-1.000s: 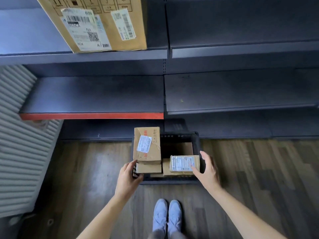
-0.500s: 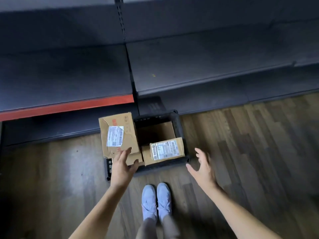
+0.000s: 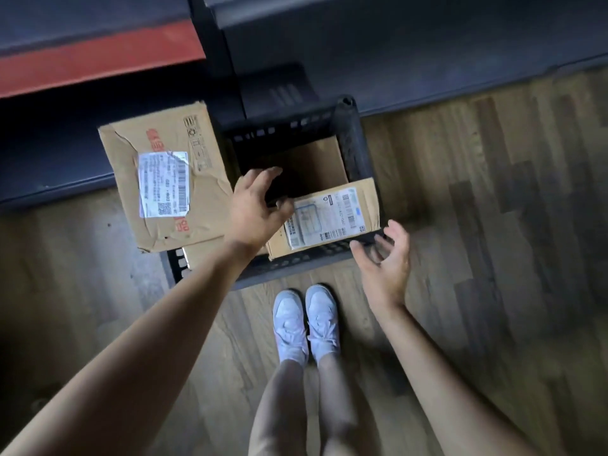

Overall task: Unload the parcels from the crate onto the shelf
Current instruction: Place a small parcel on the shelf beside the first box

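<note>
Left grip (image 3: 255, 210) over tan, white-labelled parcel (image 3: 329, 218)

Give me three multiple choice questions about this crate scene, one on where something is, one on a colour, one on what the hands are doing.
1. Where does the small white-labelled cardboard parcel lie?
A. at the near end of the black plastic crate
B. on the wooden floor
C. on the shelf

2. What colour is the left shelf's front edge strip?
A. yellow
B. red
C. white

3. What are the hands doing?
A. both lifting the parcel
B. both open, neither gripping
C. right carries a box

Answers: 1 A, it sits against the crate's near wall. 2 B, the strip is red. 3 B, the left hand and the right hand flank the parcel with fingers spread.
</note>
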